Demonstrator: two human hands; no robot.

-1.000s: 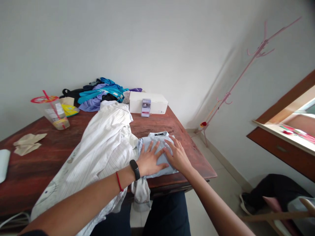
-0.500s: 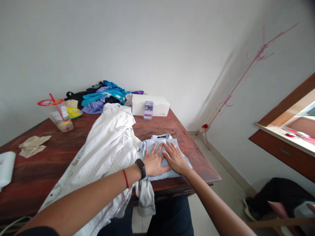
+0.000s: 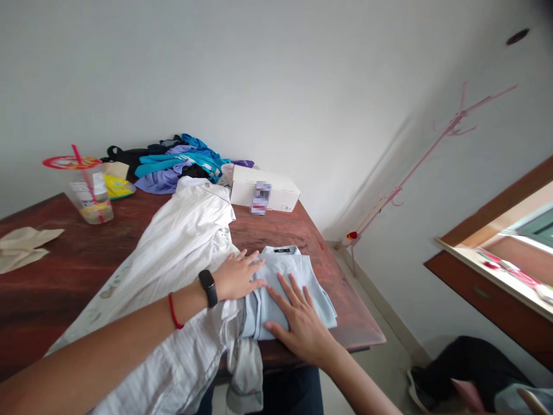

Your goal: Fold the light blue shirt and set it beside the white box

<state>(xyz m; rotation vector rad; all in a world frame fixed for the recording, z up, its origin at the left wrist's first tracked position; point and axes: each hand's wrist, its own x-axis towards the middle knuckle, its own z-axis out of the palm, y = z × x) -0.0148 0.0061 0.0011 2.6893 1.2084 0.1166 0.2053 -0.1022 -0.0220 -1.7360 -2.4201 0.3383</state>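
A folded light-blue shirt (image 3: 313, 288) lies near the table's front right corner, its collar and dark label facing the wall. My right hand (image 3: 298, 314) rests on it with the fingers spread. Over the shirt's left edge, my left hand (image 3: 237, 275) is held with fingers apart, gripping nothing. A white striped shirt (image 3: 173, 236) stretches unfolded beneath my left forearm. Part of that garment, or another pale one, hangs a grey sleeve (image 3: 245, 369) over the front edge.
On the wooden table (image 3: 268, 230) stand a white box (image 3: 285, 190), a clothes pile (image 3: 181, 161) and a plastic cup with a straw (image 3: 90, 196). A beige napkin (image 3: 26, 245) lies left. A pink coat rack (image 3: 415, 173) leans in view beyond the right edge.
My left hand has shifted left, from the middle of the folded shirt to its left edge. My right hand has come nearer to me across it. The camera view has turned slightly.
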